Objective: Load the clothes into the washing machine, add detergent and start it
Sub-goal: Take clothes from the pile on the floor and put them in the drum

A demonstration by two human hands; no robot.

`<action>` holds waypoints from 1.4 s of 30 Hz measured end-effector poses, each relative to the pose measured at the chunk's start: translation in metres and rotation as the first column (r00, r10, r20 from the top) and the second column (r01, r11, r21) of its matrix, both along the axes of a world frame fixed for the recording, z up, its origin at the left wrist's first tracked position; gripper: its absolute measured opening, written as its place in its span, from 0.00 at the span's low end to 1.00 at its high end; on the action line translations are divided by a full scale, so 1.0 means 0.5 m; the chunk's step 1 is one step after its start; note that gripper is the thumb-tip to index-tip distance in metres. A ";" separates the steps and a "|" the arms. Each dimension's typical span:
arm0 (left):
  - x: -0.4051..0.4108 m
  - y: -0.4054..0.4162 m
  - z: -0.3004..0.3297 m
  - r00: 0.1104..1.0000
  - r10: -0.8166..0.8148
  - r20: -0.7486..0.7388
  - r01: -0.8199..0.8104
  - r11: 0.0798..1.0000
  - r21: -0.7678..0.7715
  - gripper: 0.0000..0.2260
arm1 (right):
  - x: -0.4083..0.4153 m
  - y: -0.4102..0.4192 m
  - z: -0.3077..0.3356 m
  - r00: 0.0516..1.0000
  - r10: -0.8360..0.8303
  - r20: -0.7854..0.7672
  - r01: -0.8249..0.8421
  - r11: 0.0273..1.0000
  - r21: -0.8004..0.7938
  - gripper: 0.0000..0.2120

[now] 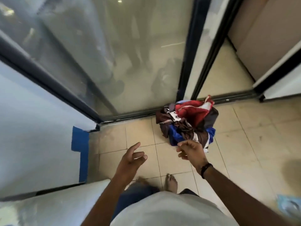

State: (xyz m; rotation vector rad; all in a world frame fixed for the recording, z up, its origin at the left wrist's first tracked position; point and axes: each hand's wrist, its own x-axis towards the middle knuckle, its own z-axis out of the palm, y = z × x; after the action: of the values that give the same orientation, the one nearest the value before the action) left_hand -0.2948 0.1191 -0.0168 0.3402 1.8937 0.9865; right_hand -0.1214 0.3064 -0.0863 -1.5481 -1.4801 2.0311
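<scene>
Beige floor tiles (241, 144) are carrying a clothes pile (187, 123) beside frosted sliding glass (130, 54); left hand (130, 159) and right hand (192, 150) are hovering loosely spread, holding nothing.

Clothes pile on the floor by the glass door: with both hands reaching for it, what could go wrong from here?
1. The clothes pile is a loose tangle of several garments; a quick grab by the right hand and left hand may leave pieces behind or drop some.
2. It lies against the sliding door track, so fabric could snag there.
3. The bare foot is close to the pile; trailing cloth could trip the person.
</scene>
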 end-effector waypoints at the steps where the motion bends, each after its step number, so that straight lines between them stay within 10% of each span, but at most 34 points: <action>1: -0.003 0.016 -0.002 1.000 -0.026 -0.007 0.026 1.000 -0.007 0.23 | 0.010 0.008 -0.006 0.999 -0.041 0.013 0.042 0.999 -0.009 0.07; 24: -0.184 0.616 -0.421 0.839 -0.533 0.111 0.534 0.764 -0.362 0.02 | -0.053 0.287 -0.228 0.861 -0.423 0.282 0.472 0.871 -0.135 0.04; 32: -0.142 0.815 -0.679 0.838 -0.516 0.177 0.540 0.738 -0.404 0.03 | -0.088 0.614 -0.533 0.813 -0.393 0.429 0.240 0.899 0.368 0.23; 38: -0.093 0.928 -0.811 0.894 -0.377 0.243 0.446 0.810 -0.382 0.05 | -0.093 0.866 -0.681 0.651 -0.267 0.711 -0.079 0.907 0.413 0.44; 42: -0.062 0.942 -0.856 0.968 -0.205 0.143 0.240 0.919 -0.312 0.08 | -0.122 0.875 -0.716 0.570 -0.187 0.800 -0.264 0.880 0.394 0.25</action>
State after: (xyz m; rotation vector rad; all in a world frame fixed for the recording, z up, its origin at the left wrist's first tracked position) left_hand -0.3259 0.5900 -0.4448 0.2914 1.8339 0.5159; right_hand -0.1824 0.7436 -0.4441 -2.3441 -2.0871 0.7150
